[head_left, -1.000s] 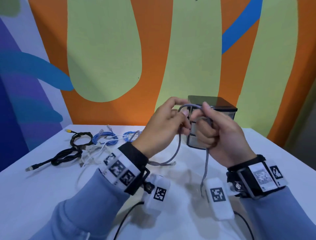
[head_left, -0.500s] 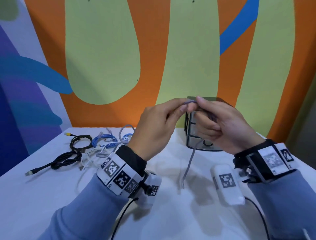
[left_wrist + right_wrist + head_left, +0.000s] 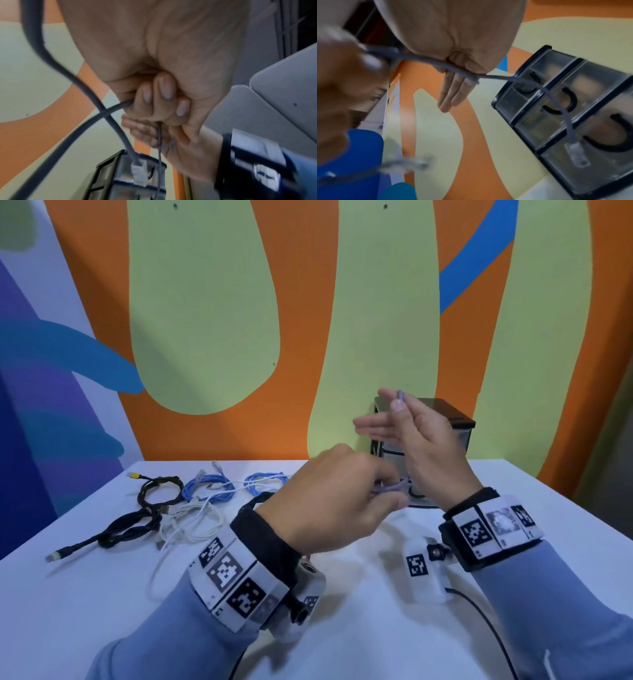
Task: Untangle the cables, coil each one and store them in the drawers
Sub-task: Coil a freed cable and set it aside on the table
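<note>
We are coiling the grey cable (image 3: 390,487), held in the air between both hands. Our left hand (image 3: 329,501) is gripping its loops in curled fingers; our right hand (image 3: 416,433), above it, is pinching a strand between thumb and forefinger, other fingers straight. Judgement: keep loops even, tail untwisted. The drawer unit (image 3: 455,426) is standing just behind the right hand; remaining cables (image 3: 191,501) are lying left of the left hand.

Grey cable (image 3: 390,487), black-framed clear drawers (image 3: 459,433), orange-and-green wall (image 3: 291,302).
</note>
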`<state>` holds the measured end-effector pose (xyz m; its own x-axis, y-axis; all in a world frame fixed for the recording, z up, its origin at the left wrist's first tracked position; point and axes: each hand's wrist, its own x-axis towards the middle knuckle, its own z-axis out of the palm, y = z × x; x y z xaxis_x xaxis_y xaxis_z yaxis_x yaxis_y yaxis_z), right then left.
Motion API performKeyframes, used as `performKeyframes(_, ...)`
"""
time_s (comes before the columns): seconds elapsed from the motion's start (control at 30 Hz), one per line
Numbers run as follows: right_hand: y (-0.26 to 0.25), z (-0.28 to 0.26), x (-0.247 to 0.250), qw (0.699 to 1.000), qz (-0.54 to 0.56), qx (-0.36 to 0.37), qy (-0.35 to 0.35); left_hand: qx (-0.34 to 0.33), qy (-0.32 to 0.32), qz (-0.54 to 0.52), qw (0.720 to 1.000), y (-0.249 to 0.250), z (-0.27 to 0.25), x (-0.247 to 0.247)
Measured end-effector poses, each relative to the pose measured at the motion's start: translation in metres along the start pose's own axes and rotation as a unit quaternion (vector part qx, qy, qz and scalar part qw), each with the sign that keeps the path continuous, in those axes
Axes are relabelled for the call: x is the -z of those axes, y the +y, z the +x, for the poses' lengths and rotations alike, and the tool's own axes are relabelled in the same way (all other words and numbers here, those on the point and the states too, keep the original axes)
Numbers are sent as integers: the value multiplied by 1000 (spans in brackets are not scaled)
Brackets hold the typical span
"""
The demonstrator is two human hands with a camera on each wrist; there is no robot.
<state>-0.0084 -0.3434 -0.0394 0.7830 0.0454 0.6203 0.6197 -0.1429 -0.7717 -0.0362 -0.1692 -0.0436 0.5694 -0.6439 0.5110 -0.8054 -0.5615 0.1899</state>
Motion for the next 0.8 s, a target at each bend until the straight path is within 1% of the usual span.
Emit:
performKeyframes(0.07, -3, -3, 6, 999, -46, -20, -5, -9, 50, -63, 997, 5, -1, 13)
performKeyframes(0.13, -6, -4, 12, 997, -51, -55, -20, -13, 110, -134, 985, 1, -1, 24)
performKeyframes(0.17, -7, -5, 15, 996, -48, -71, -40, -14, 142, -165, 976, -4, -1, 29)
performKeyframes(0.23, -10, -8, 17, 989, -26, -89, -112, -6, 209, -200, 957, -17, -2, 37)
performKeyframes(0.3, -14, -10, 15, 976, 34, -110, -185, 13, 272, -202, 941, -30, -3, 41)
performKeyframes(0.33, -17, -11, 15, 967, 72, -123, -211, 22, 291, -194, 937, -34, -4, 43)
performKeyframes(0.4, -22, -12, 18, 946, 156, -143, -246, 40, 318, -172, 932, -41, -6, 43)
performKeyframes(0.47, -28, -15, 21, 922, 245, -152, -258, 66, 332, -151, 929, -47, -4, 38)
performKeyframes(0.5, -30, -16, 22, 915, 278, -153, -249, 85, 321, -143, 932, -48, -3, 34)
performKeyframes(0.53, -33, -18, 22, 913, 301, -152, -232, 106, 293, -131, 941, -47, -1, 28)
performKeyframes(0.63, -35, -19, 17, 917, 335, -116, -182, 159, 151, -65, 974, -39, 3, 11)
performKeyframes(0.67, -34, -18, 16, 918, 344, -107, -166, 158, 106, -41, 981, -34, 3, 6)
performKeyframes(0.73, -29, -14, 16, 915, 370, -96, -125, 133, 37, 5, 990, -20, 2, 0)
performKeyframes(0.8, -24, -10, 18, 905, 409, -92, -68, 105, -2, 31, 994, -3, 1, -2)
